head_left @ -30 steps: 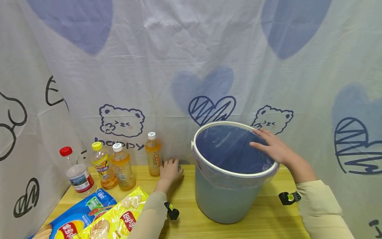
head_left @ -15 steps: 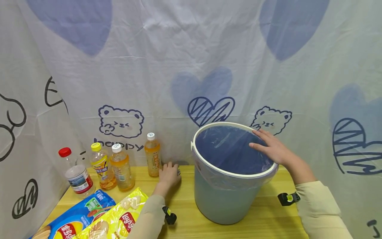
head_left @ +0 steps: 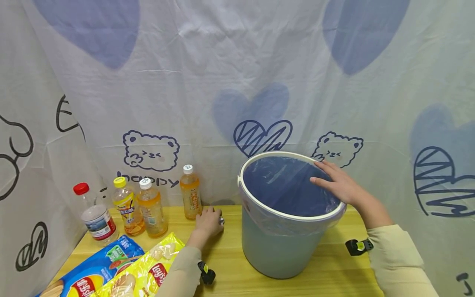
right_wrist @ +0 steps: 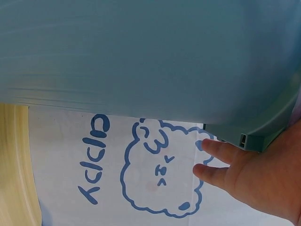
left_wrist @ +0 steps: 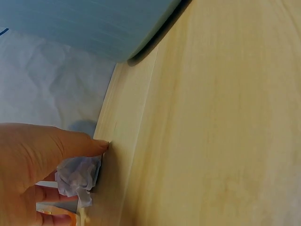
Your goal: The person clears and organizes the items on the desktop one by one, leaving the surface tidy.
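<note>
My left hand [head_left: 208, 222] is low at the back of the wooden table, holding a crumpled ball of thin whitish paper [left_wrist: 80, 176]. Thumb and fingers lie on either side of the paper in the left wrist view; the head view shows only a sliver of it past the knuckles. Just left of this hand stands a bottle of orange drink [head_left: 191, 193] with a white cap. My right hand [head_left: 343, 185] rests on the white rim of a grey-blue trash bin [head_left: 278, 251], fingers extended and thumb over the opening. A clear plastic liner [head_left: 282, 225] hangs over the rim.
Further left stand a red-capped bottle [head_left: 97, 218], a yellow-capped bottle [head_left: 128, 208] and another white-capped bottle [head_left: 152, 210]. A blue chip bag [head_left: 100, 264] and a yellow chip bag [head_left: 148, 268] lie at the front left. A printed white curtain [head_left: 208, 82] closes off the back.
My left hand draws slightly down and toward me along the table, its fingers closing around the crumpled paper. My right hand and the bin keep their places.
</note>
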A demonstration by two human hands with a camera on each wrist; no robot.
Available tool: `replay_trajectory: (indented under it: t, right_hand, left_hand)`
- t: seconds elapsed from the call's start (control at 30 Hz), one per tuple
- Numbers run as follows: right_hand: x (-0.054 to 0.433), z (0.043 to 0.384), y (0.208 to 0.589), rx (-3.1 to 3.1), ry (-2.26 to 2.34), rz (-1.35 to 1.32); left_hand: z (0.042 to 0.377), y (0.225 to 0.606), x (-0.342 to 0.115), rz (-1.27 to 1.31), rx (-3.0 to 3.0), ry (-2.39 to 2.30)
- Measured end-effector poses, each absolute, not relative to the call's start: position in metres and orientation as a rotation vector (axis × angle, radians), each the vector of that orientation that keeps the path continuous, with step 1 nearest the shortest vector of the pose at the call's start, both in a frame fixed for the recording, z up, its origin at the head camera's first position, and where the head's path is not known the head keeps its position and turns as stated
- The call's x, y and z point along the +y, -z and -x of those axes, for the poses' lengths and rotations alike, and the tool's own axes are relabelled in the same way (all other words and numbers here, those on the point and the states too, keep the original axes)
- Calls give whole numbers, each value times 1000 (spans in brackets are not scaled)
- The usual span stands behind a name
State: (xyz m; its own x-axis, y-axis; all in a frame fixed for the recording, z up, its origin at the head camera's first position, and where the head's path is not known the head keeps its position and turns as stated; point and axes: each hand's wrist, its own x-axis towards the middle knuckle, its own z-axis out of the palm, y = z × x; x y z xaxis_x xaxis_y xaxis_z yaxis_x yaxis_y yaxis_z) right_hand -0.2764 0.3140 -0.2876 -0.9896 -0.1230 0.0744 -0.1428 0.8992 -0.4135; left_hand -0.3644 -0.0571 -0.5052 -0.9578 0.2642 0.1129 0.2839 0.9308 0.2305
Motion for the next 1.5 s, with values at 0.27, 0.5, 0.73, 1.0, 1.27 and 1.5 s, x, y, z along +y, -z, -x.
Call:
replay_trajectory:
  t: [0.27,0.5,0.73,1.0,1.27,1.5]
  right_hand:
    - [314,276,288,-3013,-678,-205]
    - [313,275,288,-3008,-667,-210]
    - [314,275,288,-3011,-664,-205]
    - [312,275,288,-3014,-668,-189]
    - [312,274,290,-3009,-688,-196]
    - [313,274,289,-3007,-687,-204]
  left_hand:
    - [359,505,-59,464,-2984,371]
    - [353,504,-64,488,-2945,388]
    - [345,502,-69,510,-2887,373]
    - [334,500,-73,555,-2774,422]
    - [324,494,-75,585,-2672,398]
    - [314,482,-78,620,-2536,389]
